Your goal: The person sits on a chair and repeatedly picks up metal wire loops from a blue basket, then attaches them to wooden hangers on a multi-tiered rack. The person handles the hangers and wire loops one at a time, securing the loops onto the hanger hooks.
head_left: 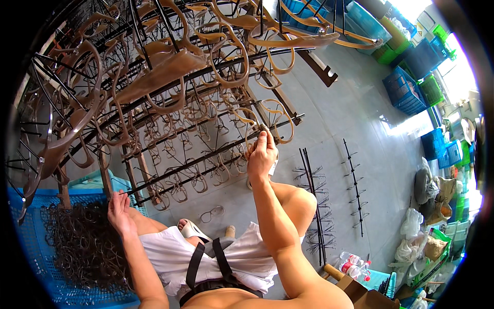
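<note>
A black rod [206, 157] hung with brown eyeglass frames runs across the lower part of a rack. At its left end, my left hand [122, 215] has its fingertips together on the rod tip, next to a brown upright of the rack. Toward the other end, my right hand [263, 157] is closed around the rod, thumb on top. A tan eyeglass frame [280, 121] hangs just beyond the right fingertips. The undersides of the right fingers are hidden.
More rods of brown frames [170, 77] fill the upper left, some close. At left, a blue basket [31, 226] holds a heap of dark frames [85, 247]. On the floor lie a loose eyeglass frame [212, 213] and spiky black rods [314, 206]. Crates [404, 91] line the right.
</note>
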Available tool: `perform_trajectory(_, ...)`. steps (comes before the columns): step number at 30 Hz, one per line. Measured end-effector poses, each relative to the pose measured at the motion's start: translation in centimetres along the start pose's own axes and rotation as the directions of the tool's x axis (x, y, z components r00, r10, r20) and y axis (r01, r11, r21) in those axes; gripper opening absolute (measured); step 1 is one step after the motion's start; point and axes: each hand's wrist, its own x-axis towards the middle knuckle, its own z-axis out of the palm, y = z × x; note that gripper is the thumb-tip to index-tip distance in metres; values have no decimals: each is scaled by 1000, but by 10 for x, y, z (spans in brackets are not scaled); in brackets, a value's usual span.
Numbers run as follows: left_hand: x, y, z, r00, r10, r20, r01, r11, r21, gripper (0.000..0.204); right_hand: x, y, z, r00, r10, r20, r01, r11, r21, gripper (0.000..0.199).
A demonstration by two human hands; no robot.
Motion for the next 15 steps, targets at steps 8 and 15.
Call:
perform_trajectory(8,-6,3,3,999,35,6,-35,999,7,29,-6,-2,-1,993,-8,121,27,988,-153,20)
perform_trajectory(15,-10,4,9,999,45,18,-45,999,-21,24,-13,6,-5,971,-151,185,218,877,-429,19)
